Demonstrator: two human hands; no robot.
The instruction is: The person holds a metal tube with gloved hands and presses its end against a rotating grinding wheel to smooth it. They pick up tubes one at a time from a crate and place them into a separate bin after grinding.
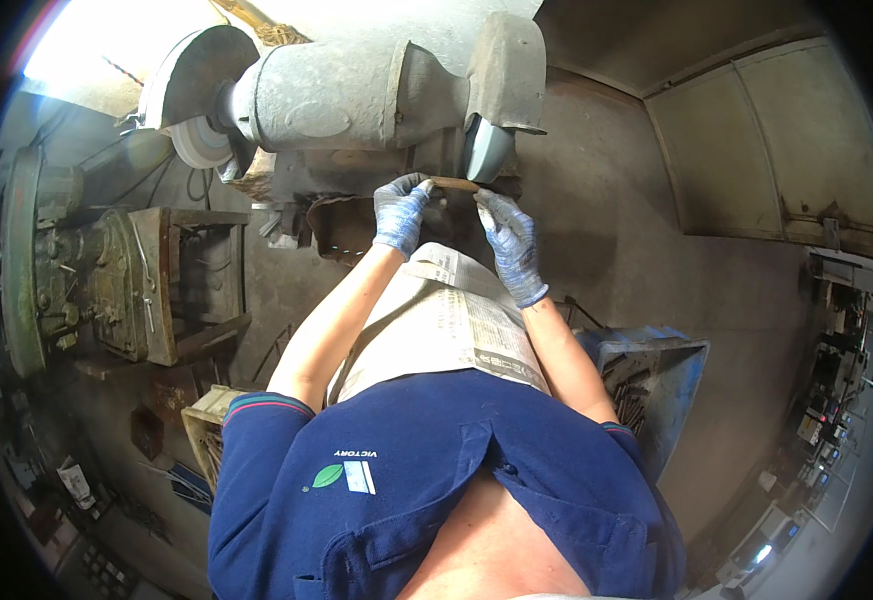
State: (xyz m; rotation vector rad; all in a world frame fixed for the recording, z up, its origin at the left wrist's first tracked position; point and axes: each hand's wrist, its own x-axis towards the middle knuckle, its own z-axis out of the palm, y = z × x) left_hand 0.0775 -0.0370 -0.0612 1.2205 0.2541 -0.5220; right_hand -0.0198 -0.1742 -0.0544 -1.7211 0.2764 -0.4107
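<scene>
At upper centre, the left hand (402, 212) and right hand (510, 243) pinch a brown bar (454, 183). Above is a grey grinder (327, 95).

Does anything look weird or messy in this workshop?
Yes: newspaper is spread over the person's lap, an odd place for it, maybe to catch dust. The left hand and right hand hold a thin brown strip near the bench grinder, which looks grimy. No spill stands out.

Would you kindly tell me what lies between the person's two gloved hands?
In the head view, a thin brown bar spans from the left hand to the right hand.
</scene>
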